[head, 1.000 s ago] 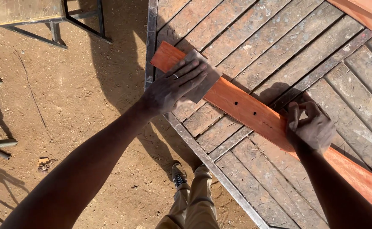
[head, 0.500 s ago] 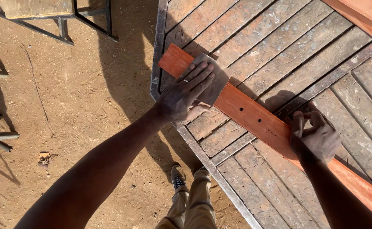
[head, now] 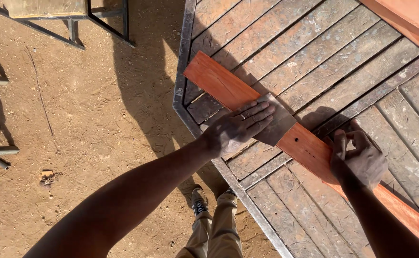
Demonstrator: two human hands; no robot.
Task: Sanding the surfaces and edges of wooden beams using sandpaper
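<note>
Slatted table (head: 314,52) beneath board (head: 219,81), perhaps touching.

A reddish wooden plank (head: 309,148) is laid diagonally across a weathered slatted worktable (head: 314,52) with a metal rim. A sheet of grey sandpaper (head: 277,125) is pressed flat onto the plank under the spread fingers of the left hand (head: 238,128), while the plank is gripped further along by the right hand (head: 360,160). Sandy ground (head: 85,124), a metal frame (head: 76,21) and a shoe (head: 199,200) are seen below.
</note>
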